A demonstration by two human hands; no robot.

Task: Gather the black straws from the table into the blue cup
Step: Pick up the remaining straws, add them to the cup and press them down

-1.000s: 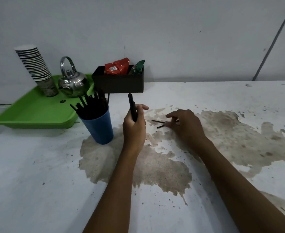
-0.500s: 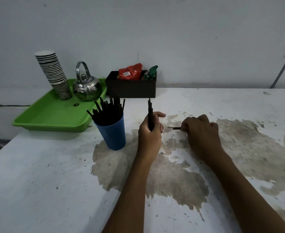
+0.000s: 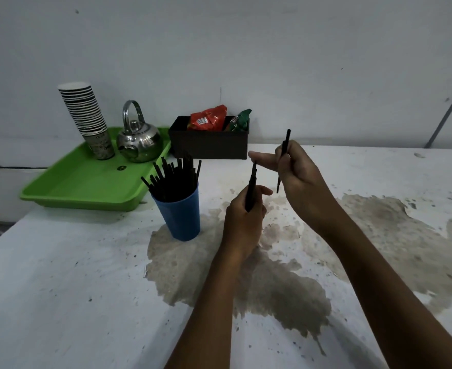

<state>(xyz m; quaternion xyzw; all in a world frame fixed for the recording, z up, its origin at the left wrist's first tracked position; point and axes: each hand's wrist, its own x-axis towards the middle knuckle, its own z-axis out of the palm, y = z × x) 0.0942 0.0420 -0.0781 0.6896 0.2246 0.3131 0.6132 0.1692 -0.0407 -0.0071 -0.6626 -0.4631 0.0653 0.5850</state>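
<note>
while the left hand [image 3: 242, 222] grips upright straws [image 3: 252, 187], the right hand [image 3: 300, 173] pinches one straw [image 3: 283, 158] upright just right of it; the blue cup [image 3: 178, 215] stands left, nearer the left hand.

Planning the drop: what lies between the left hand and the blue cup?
Head view: nothing stands between left hand and blue cup, only bare stained table.
</note>
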